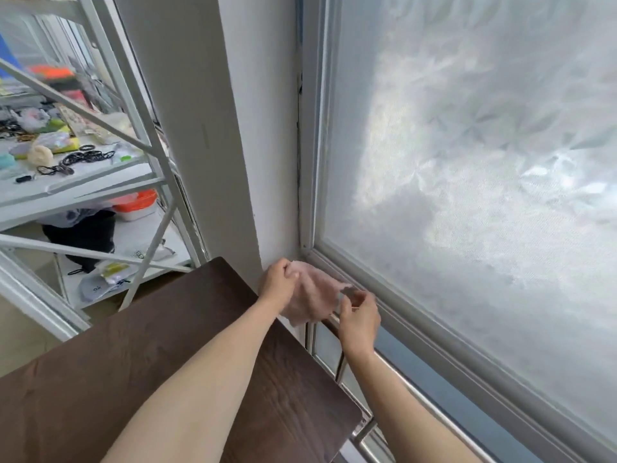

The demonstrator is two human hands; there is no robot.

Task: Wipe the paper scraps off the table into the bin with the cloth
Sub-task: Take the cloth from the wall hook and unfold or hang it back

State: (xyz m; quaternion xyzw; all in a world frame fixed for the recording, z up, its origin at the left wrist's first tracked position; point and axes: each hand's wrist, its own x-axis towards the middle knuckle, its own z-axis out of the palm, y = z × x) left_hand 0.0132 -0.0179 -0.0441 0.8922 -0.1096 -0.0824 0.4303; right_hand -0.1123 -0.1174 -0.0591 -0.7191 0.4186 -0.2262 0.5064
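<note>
Both hands, left hand (278, 279) and right hand (359, 317), pinch the cloth (312, 297) mid-frame beyond the desk (133, 355); a loosened pinch could drop it behind.

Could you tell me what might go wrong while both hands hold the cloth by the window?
The pale pink cloth is held beyond the dark brown wooden table, over the gap by the metal railing; if the left hand or right hand slips, it could fall there. No scraps or bin are in view.
</note>
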